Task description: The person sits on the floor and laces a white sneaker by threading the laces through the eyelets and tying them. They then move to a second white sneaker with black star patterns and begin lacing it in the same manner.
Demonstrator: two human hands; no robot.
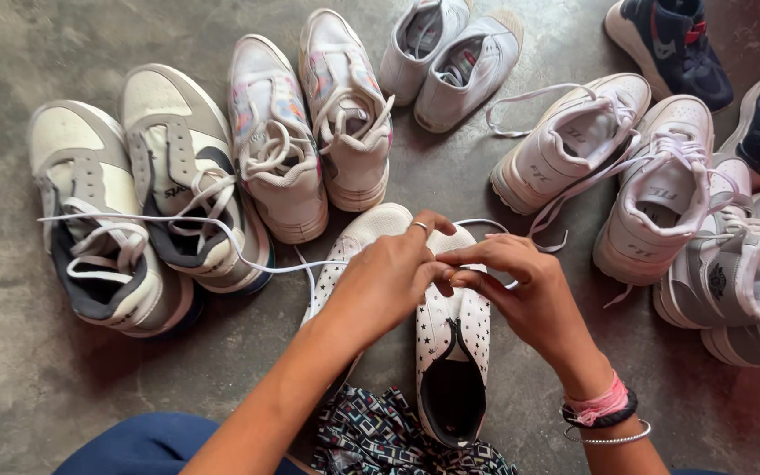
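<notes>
Grey concrete floor (28,387), mottled and scuffed, carries a loose ring of shoes with the person sitting at its near edge, looking down. Right in front of them lies a white sneaker with small black stars (453,352), its long axis running straight away from the body, toe pointing off toward the far shoes and the dark opening toward the lap. A second starred sneaker (345,255) sits just beside it on the left, mostly hidden under the forearm.

Both hands meet over the toe end of that shoe. The left hand (384,281), a ring on one finger, is curled nearly closed, fingertips pinched on the white lace (248,259), which trails out long to the left across a grey-and-white trainer pair (134,202). The right hand (525,290), with a pink band and bangles at the wrist, is also pinched down, thumb and forefinger closed on the lace where it enters the shoe; a short loop shows beyond it. The two hands are about equally near the eyelets, touching each other.

Around them: a white pair with pastel panels (310,132), a small plain white pair (450,57), white lace-up trainers (617,167) to the right, and dark navy shoes (675,44) at the far corner. A patterned cloth (380,435) lies at the lap.
</notes>
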